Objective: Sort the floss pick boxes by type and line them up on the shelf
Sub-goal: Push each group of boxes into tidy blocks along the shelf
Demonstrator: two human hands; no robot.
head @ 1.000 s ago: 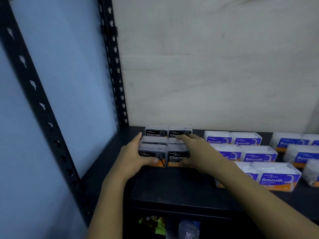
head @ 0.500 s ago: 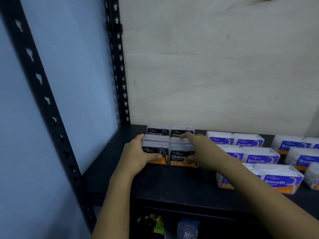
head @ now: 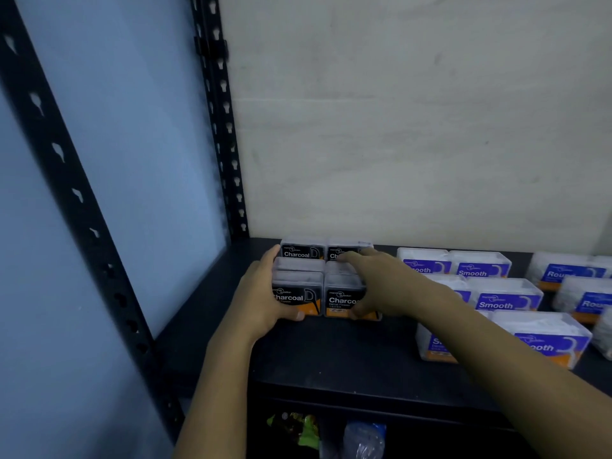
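Observation:
Black-labelled Charcoal floss pick boxes form a two-wide block at the back left of the dark shelf point(head: 331, 356). The rear pair point(head: 299, 251) stands by the wall. My left hand point(head: 261, 293) clasps the front-left Charcoal box point(head: 298, 294), fingers along its left side and thumb on its front. My right hand point(head: 387, 286) covers the front-right Charcoal box point(head: 341, 301), fingers over the top and thumb on its front. To the right, purple Smooth boxes point(head: 506, 298) sit in rows, my right forearm hiding part of them. At the far right are Round boxes point(head: 563, 271).
A black perforated shelf post point(head: 228, 154) stands at the back left corner and another point(head: 66, 180) at the front left. A pale wall closes the back. Below the shelf edge lie a green packet point(head: 298, 432) and a plastic bag point(head: 364, 438).
Both hands stay on the front Charcoal boxes and have nudged slightly toward the wall. The view has shifted a little.

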